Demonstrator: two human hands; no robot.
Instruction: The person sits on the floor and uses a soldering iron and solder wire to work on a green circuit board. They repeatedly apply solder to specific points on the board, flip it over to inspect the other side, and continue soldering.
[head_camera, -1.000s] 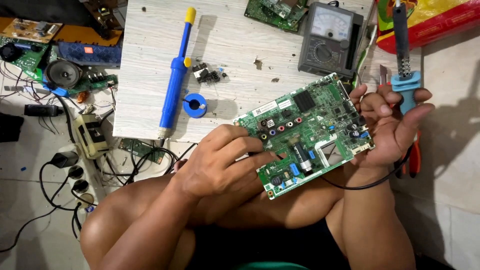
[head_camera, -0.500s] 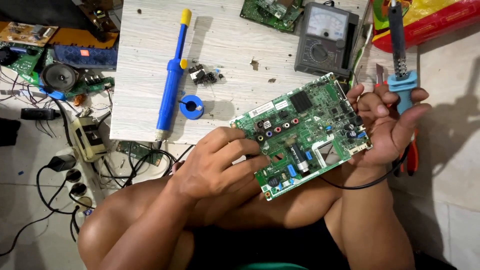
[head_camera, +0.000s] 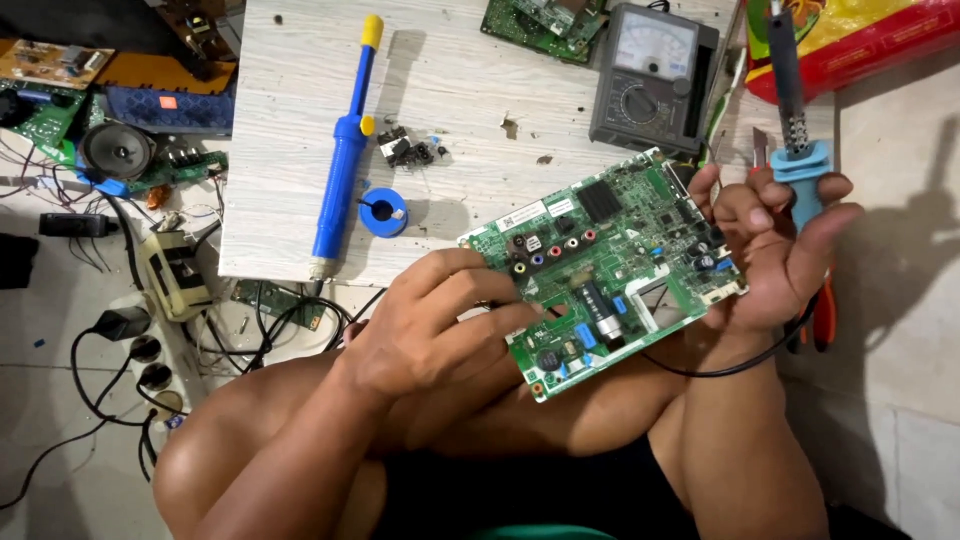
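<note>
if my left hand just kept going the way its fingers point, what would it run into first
The left hand points right, fingers already on the green circuit board. Going on, it would slide across that board toward the right hand.

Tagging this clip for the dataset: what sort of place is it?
Likely an informal electronics repair spot: green circuit board held in both hands, soldering iron in the right hand, analog multimeter and desoldering pump on the low table.

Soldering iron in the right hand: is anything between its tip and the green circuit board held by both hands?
Nothing visible blocks it. The right hand holds the soldering iron upright, pointing up and away from the circuit board, and the same hand grips the board's right edge. The left hand holds the left edge. The tip itself is out of frame.
</note>
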